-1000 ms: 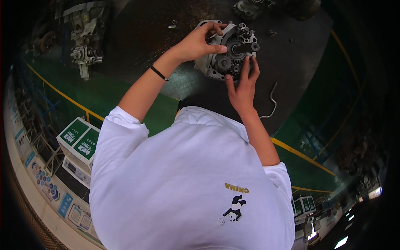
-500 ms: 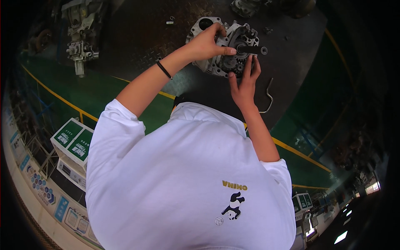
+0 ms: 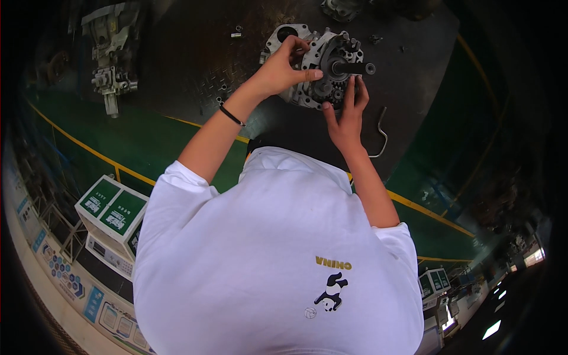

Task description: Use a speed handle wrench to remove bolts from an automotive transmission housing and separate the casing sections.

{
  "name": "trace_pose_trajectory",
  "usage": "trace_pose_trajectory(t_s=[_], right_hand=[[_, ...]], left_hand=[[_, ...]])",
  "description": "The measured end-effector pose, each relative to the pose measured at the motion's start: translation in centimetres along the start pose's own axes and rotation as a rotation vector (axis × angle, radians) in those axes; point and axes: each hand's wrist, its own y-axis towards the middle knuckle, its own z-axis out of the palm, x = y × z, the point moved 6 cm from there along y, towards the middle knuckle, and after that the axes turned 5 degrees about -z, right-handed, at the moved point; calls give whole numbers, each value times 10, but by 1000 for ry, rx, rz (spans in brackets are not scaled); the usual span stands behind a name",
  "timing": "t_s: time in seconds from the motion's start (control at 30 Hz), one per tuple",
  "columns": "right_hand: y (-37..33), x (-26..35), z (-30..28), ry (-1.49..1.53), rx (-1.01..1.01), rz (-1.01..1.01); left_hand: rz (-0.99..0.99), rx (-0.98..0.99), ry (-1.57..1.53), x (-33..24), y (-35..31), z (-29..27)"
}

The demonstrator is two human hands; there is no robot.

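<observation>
A grey metal gearbox lies on the dark worktable in front of me, with its gears exposed. A dark hollow shaft sticks out of it toward the right. From the left my left hand grips the casing, its thumb stretched across the face toward the shaft and its index finger bent over the upper part. Its other fingers are hidden. My right hand holds the lower right side, thumb at the bottom rim and fingertips just under the shaft, beside the gears.
A bent metal rod lies right of the gearbox. Small metal sleeves sit to the upper left. Another gearbox assembly stands at the far left, and a metal part at the table's back. Green-and-white equipment stands behind me.
The whole view has shifted slightly. My left thumb has drawn back a little from the shaft's base, baring more of the round face around it. My right hand keeps nearly the same place.
</observation>
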Motion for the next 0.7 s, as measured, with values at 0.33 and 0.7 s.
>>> trace_pose_trajectory(t_s=[0.33,0.7], right_hand=[[-7,-3,-5,-20,54,18],[-5,-11,-6,91,44,49]], left_hand=[[120,-36,222,-27,-8,8],[75,-160,-84,-14,6,34]])
